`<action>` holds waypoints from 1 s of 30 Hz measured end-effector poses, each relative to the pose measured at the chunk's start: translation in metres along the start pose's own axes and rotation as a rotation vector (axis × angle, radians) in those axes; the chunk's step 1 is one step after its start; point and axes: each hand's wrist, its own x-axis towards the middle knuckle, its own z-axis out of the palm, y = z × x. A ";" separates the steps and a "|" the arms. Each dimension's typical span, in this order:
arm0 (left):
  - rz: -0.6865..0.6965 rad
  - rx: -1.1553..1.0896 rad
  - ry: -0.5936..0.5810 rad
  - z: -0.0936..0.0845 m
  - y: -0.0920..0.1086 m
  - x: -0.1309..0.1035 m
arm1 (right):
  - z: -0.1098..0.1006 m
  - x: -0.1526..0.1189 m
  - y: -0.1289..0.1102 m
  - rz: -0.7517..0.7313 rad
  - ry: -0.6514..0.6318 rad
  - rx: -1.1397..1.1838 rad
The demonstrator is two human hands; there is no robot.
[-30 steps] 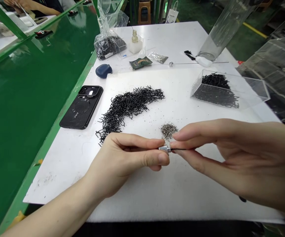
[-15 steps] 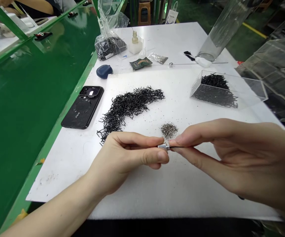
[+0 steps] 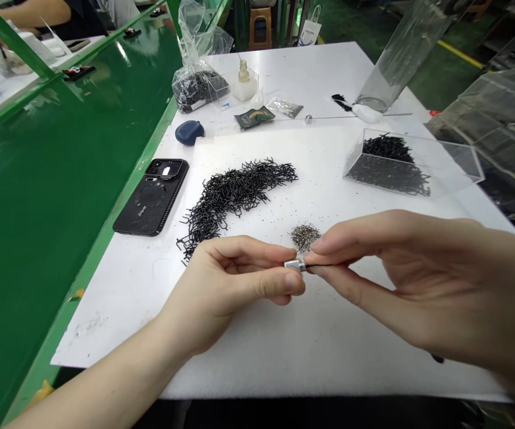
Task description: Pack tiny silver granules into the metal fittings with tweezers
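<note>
Between thumb and fingers, my left hand grips a small silver metal piece. My right hand meets it from the right, its thumb and finger pinched on a thin black piece that reaches the silver piece's right end. Just beyond the fingertips lies a small pile of tiny metallic bits on the white board. A curved heap of short bent black pieces spreads behind my left hand.
A black phone and blue case lie left. A clear box of black pieces stands right, a clear cylinder behind it. A bagged black heap sits back left. A person's arm shows beyond the green belt.
My right hand's fingers have shifted slightly at the silver piece, which stays in my left hand. The view has moved slightly, and the person's arm at the far left has changed position.
</note>
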 end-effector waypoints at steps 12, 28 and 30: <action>0.029 0.019 0.017 0.001 -0.001 0.001 | 0.003 -0.002 0.005 -0.027 -0.006 0.013; 0.231 0.291 -0.017 0.003 -0.006 -0.011 | 0.003 0.005 0.003 0.023 0.180 0.086; 0.314 0.431 -0.049 0.005 -0.007 -0.013 | 0.002 0.006 0.006 0.019 0.178 0.094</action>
